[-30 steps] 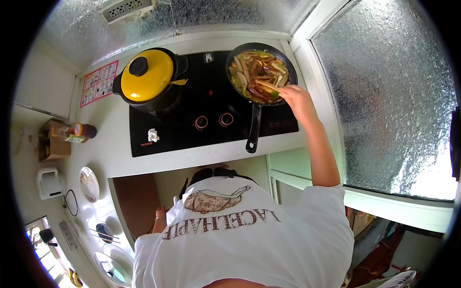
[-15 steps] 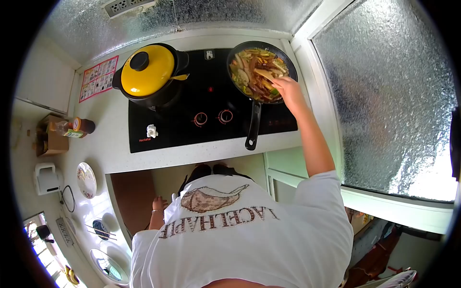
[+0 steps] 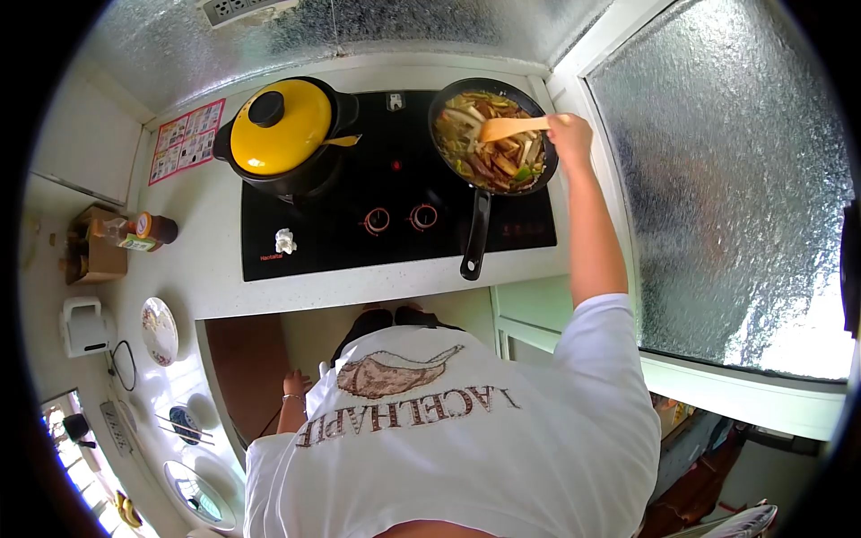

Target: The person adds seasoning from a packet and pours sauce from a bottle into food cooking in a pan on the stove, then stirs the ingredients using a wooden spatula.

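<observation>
My right hand point(image 3: 570, 136) is closed round the end of a wooden spatula point(image 3: 509, 128) at the right rim of a black frying pan point(image 3: 479, 193). The flat blade of the spatula rests among cooked strips and vegetables point(image 3: 502, 167) in the pan. The pan sits on the right side of a black cooktop point(image 3: 314, 242), its handle point(image 3: 476, 235) pointing toward my body. Low beside my body on the left, my left hand point(image 3: 296, 384) hangs away from the counter, its fingers apart and nothing in them.
A black pot with a yellow lid point(image 3: 300, 134) stands on the cooktop's left side. Left of it are a jar point(image 3: 158, 228), a cardboard box point(image 3: 103, 255), a patterned plate point(image 3: 160, 331) and a bowl with chopsticks point(image 3: 185, 425). A frosted window point(image 3: 717, 188) borders the right.
My right hand has moved up and to the right along the pan's rim. The spatula now lies more level, with more of its blade showing above the food.
</observation>
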Tool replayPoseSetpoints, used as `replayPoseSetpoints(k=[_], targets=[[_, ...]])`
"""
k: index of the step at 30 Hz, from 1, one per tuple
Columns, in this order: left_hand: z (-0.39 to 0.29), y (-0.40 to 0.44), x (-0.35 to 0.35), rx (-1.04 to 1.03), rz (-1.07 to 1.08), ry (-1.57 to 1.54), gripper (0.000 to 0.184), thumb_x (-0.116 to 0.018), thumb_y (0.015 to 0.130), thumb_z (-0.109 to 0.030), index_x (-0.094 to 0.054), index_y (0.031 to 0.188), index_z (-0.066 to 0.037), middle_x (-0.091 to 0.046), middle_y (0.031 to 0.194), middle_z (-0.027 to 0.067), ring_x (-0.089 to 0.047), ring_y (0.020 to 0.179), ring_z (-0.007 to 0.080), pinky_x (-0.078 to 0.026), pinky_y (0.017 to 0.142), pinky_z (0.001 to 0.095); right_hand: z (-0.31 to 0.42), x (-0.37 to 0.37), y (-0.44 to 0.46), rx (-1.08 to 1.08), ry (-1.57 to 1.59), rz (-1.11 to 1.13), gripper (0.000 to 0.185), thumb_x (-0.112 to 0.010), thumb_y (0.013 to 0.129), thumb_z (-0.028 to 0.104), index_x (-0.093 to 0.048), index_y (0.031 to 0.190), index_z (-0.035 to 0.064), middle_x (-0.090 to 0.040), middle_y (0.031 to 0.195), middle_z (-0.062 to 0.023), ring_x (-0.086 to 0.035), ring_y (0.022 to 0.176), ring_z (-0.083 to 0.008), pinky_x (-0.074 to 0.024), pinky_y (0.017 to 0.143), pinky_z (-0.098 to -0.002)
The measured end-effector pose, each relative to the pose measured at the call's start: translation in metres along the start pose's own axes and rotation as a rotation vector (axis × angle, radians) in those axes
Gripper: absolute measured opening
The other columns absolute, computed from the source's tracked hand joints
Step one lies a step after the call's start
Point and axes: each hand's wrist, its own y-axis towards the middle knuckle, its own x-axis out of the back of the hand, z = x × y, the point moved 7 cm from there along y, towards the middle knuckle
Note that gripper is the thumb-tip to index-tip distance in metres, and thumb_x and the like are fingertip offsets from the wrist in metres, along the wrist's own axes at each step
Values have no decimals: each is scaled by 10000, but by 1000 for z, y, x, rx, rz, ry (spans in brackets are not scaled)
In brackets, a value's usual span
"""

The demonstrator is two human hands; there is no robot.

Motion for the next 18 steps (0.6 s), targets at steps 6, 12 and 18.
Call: replayPoseSetpoints(k=[6, 12, 18], targets=[[2, -2, -11, 32, 19, -56, 418, -678, 686, -300, -598, 970, -3, -605, 975, 205, -591, 886, 344, -516, 752, 395, 11, -39, -8, -137, 307, 53, 139, -593, 794, 83, -645, 836, -39, -576, 624, -44, -500, 509, -86, -404, 480, -219], [9, -3, -15, 37, -1, -9, 451, -713, 648, -302, -608, 999, -39, -600, 1009, 195, -583, 920, 340, -500, 790, 399, -50, -5, 6, -175, 282, -106, 200, -588, 784, 131, -644, 806, -60, -612, 628, -88, -558, 513, -128, -455, 493, -262], [15, -7, -15, 118, 42, -18, 434, -703, 658, -286, -620, 1018, -59, -594, 1048, 186, -569, 988, 326, -493, 820, 387, 7, 29, -3, 44, 107, -107, 165, -595, 805, 104, -654, 889, -25, -646, 706, -104, -599, 593, -140, -478, 569, -261]])
